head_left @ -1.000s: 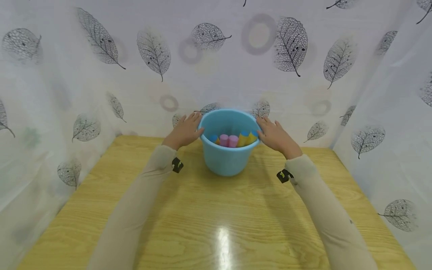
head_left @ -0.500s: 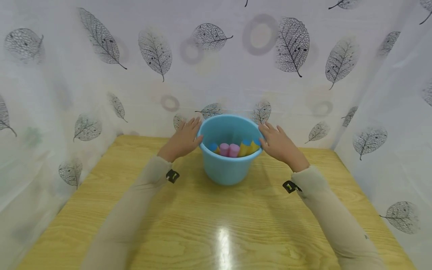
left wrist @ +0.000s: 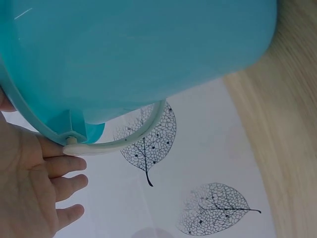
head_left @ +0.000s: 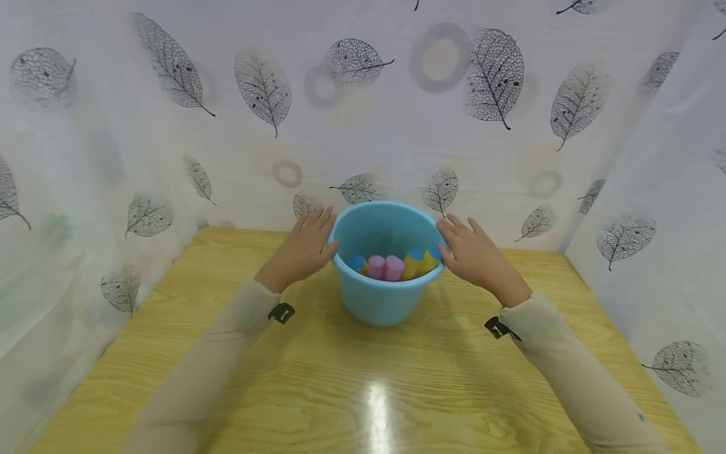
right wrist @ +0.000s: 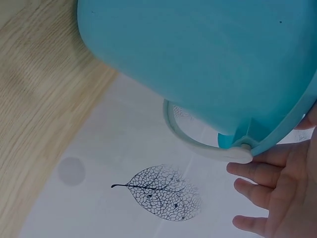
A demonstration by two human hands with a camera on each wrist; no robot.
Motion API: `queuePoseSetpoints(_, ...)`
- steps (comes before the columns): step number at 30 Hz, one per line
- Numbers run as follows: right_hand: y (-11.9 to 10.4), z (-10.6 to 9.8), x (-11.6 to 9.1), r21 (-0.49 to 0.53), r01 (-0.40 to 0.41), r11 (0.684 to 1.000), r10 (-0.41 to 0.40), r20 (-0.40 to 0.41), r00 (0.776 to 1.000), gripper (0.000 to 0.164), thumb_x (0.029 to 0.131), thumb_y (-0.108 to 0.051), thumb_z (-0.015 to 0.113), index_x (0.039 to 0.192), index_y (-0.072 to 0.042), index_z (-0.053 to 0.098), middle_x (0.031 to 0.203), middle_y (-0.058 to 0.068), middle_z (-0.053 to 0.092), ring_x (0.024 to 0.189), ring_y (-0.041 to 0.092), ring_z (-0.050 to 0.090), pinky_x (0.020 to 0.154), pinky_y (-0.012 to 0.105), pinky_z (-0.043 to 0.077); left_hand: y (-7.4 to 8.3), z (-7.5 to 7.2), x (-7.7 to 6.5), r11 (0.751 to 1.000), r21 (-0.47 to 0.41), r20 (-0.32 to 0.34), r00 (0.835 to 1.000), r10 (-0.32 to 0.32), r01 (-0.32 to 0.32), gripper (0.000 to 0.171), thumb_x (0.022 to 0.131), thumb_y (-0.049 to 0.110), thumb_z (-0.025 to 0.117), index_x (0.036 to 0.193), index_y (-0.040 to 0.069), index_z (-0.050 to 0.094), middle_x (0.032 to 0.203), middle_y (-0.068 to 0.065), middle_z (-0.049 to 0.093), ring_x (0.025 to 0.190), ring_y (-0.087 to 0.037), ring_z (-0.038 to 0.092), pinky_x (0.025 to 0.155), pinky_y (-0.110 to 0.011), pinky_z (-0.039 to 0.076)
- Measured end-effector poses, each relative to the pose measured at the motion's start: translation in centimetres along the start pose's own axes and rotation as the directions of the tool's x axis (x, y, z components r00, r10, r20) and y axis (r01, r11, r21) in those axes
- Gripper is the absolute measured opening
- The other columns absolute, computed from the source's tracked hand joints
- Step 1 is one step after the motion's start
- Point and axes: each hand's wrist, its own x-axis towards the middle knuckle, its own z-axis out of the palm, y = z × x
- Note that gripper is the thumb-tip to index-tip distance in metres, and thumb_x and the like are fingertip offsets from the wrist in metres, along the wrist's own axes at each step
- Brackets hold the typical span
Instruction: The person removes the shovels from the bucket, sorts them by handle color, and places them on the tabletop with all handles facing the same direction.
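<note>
A light blue bucket (head_left: 381, 304) stands upright on the wooden table, between my two hands. My left hand (head_left: 299, 251) holds its rim on the left, thumb over the edge and fingers along the outside. On the opposite side my right hand (head_left: 478, 253) grips the rim the same way. Inside lie two pink cylinders (head_left: 394, 269), yellow pieces with blue tops (head_left: 412, 265) and a blue-topped piece (head_left: 357, 262); their lower parts are hidden by the front wall. In the left wrist view, a pale handle (left wrist: 121, 145) hangs down behind the bucket, its pivot close to my fingers.
The wood-grained table (head_left: 317, 391) spreads out in front of the bucket and to both sides. White curtains with a leaf print (head_left: 363, 139) close off the back, left and right. Each wrist wears a small black device (head_left: 281, 313).
The bucket has slid over the table toward me, its contents inside. Both hands have come back along with it, still on the rim.
</note>
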Motion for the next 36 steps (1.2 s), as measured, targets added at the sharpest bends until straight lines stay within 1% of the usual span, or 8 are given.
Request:
queuePoseSetpoints(3,-0.3,0.0,-0.4,-0.019,0.004,1.000,-0.004,-0.011,1.000,0.056,0.098,-0.028,0.038,0.144,0.004,0.032,0.149,0.021,0.035,0.142,0.038,0.024,0.115,0.060,0.014,0.1,0.0,-0.5,1.000,0.005,-0.001,1.000,0.002,-0.002,0.062,0.100,0.035,0.030,0.149,0.000,0.018,0.158,-0.014,0.012,0.147,-0.031,0.006,0.120,-0.049,0.003)
queuePoseSetpoints(9,-0.9,-0.2,-0.9,-0.041,0.002,0.999,-0.003,-0.020,1.000,0.056,0.097,-0.028,0.039,0.143,0.004,0.033,0.147,0.020,0.037,0.141,0.037,0.026,0.115,0.059,0.015,0.2,-0.1,-1.2,1.000,0.026,-0.011,1.000,0.008,-0.008,0.061,0.100,0.036,0.029,0.149,0.000,0.019,0.157,-0.015,0.013,0.147,-0.031,0.007,0.120,-0.050,0.003)
queuePoseSetpoints(16,-1.7,-0.3,-1.1,-0.048,0.005,0.999,-0.006,-0.016,1.000,0.056,0.097,-0.028,0.038,0.143,0.004,0.034,0.148,0.020,0.037,0.141,0.036,0.026,0.115,0.059,0.016,0.4,-0.5,-2.2,0.999,0.051,-0.018,1.000,0.008,-0.007,0.061,0.099,0.033,0.033,0.148,-0.001,0.021,0.156,-0.017,0.017,0.146,-0.033,0.011,0.119,-0.050,0.005)
queuePoseSetpoints(20,-1.9,-0.3,-1.4,-0.052,0.010,0.999,-0.012,-0.020,1.000,0.057,0.096,-0.028,0.040,0.142,0.004,0.035,0.147,0.020,0.038,0.141,0.036,0.026,0.115,0.058,0.016,0.5,-0.6,-2.6,0.999,0.051,-0.024,1.000,0.011,-0.010,0.061,0.099,0.032,0.035,0.147,-0.002,0.022,0.156,-0.018,0.020,0.146,-0.033,0.012,0.119,-0.051,0.007)
queuePoseSetpoints(25,-2.0,-0.3,-1.6,-0.044,0.016,0.999,-0.017,-0.024,1.000,0.057,0.096,-0.029,0.040,0.142,0.004,0.034,0.147,0.020,0.038,0.141,0.036,0.027,0.115,0.058,0.015,0.6,-0.8,-2.8,0.999,0.041,-0.022,1.000,0.012,-0.011,0.061,0.098,0.032,0.034,0.147,-0.003,0.022,0.156,-0.018,0.020,0.146,-0.033,0.011,0.119,-0.050,0.007)
queuePoseSetpoints(29,-1.9,-0.3,-1.7,-0.044,0.017,0.999,-0.018,-0.023,1.000,0.056,0.096,-0.029,0.040,0.142,0.004,0.035,0.147,0.020,0.037,0.141,0.037,0.027,0.115,0.058,0.015,0.7,-1.1,-2.7,0.999,0.039,0.009,1.000,0.008,-0.008,0.063,0.098,0.034,0.035,0.148,-0.002,0.021,0.156,-0.017,0.018,0.147,-0.032,0.010,0.119,-0.051,0.007)
queuePoseSetpoints(32,-1.8,-0.3,-1.9,-0.046,0.019,0.999,-0.020,-0.019,1.000,0.056,0.097,-0.029,0.040,0.142,0.004,0.035,0.147,0.020,0.038,0.141,0.037,0.027,0.115,0.058,0.014,0.7,-1.4,-2.4,0.998,0.056,0.058,0.998,0.000,-0.003,0.065,0.097,0.036,0.035,0.148,-0.002,0.019,0.157,-0.017,0.016,0.147,-0.033,0.009,0.119,-0.052,0.007)
queuePoseSetpoints(36,-1.7,-0.6,-2.0,-0.052,0.025,0.998,-0.026,-0.017,1.000,0.056,0.097,-0.030,0.041,0.142,0.004,0.036,0.147,0.020,0.039,0.141,0.037,0.027,0.115,0.058,0.014,0.8,-1.8,-1.5,0.996,0.089,0.120,0.993,-0.006,-0.005,0.069,0.096,0.038,0.036,0.149,-0.001,0.017,0.157,-0.017,0.013,0.147,-0.033,0.009,0.119,-0.053,0.008)
